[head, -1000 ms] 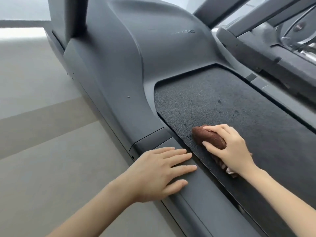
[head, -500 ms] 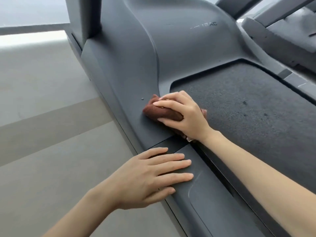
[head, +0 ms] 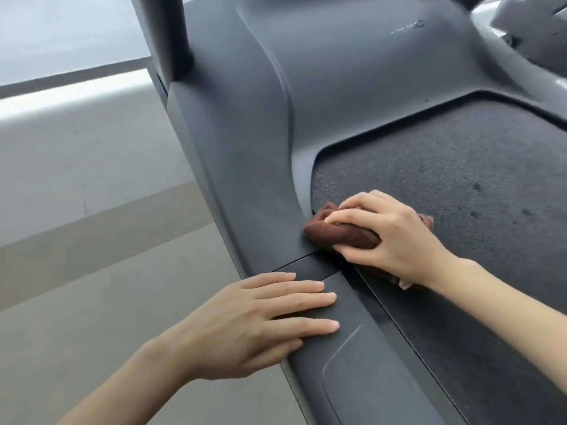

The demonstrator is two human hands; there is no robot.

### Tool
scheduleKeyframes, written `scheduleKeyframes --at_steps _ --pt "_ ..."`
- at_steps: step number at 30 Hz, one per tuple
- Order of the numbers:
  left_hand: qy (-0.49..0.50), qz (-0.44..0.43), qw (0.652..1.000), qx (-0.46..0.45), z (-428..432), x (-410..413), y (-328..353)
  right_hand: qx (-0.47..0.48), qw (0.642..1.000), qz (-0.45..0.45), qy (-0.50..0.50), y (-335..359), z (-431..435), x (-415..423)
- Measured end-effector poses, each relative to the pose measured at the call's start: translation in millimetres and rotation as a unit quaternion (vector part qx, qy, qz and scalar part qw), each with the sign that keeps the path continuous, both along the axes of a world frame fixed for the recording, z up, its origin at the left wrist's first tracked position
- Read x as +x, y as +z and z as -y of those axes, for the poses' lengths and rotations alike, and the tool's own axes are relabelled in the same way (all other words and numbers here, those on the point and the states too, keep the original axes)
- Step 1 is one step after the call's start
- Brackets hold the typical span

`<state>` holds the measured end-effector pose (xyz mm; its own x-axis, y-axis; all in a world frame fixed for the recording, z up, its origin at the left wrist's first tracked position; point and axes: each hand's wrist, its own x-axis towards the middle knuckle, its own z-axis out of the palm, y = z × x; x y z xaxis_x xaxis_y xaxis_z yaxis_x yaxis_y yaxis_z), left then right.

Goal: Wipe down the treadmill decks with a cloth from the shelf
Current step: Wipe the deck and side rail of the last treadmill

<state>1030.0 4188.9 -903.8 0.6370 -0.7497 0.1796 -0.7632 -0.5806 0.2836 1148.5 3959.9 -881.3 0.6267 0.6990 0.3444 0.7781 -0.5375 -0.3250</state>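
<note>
A dark grey treadmill fills the view, with a black textured belt (head: 460, 167) and a grey motor cover (head: 260, 124) ahead of it. My right hand (head: 389, 234) grips a bunched brown cloth (head: 340, 233) and presses it down where the belt's front left corner meets the cover. My left hand (head: 260, 320) lies flat with straight fingers on the left side rail (head: 368, 363), just below the seam to the cover. It holds nothing.
A dark upright post (head: 171, 35) rises from the treadmill's front left. Grey floor (head: 92, 240) lies to the left. Part of a second treadmill (head: 534, 35) shows at the top right. A few dark spots mark the belt (head: 475, 187).
My right hand carried the cloth from the belt up onto the motor cover, then back down right to the belt's corner. My left hand stayed flat on the side rail.
</note>
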Motion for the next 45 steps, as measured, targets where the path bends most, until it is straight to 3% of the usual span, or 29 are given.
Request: scheduleKeyframes --at_steps 7,15,18,29,36,41,45 --pt "0.026 -0.018 0.998 0.049 12 14 11 -0.01 0.996 0.014 -0.083 -8 88 -72" --pt "0.131 -0.022 0.987 0.09 18 68 21 0.023 0.979 -0.001 -0.204 -9 36 -9" --pt "0.122 -0.016 0.988 0.097 18 79 21 0.023 0.97 0.012 -0.242 -9 25 6" --pt "0.039 0.002 0.993 0.107 11 103 15 0.01 0.98 0.01 -0.2 -14 44 -93" --pt "-0.022 0.02 0.989 0.145 5 151 21 0.041 0.974 -0.083 -0.208 4 12 -67" --pt "-0.025 0.042 0.989 0.139 5 151 18 0.043 0.989 -0.063 -0.13 5 -34 -85" --pt "-0.018 0.046 0.99 0.133 4 148 17 0.016 0.988 -0.037 -0.152 6 -28 -112"
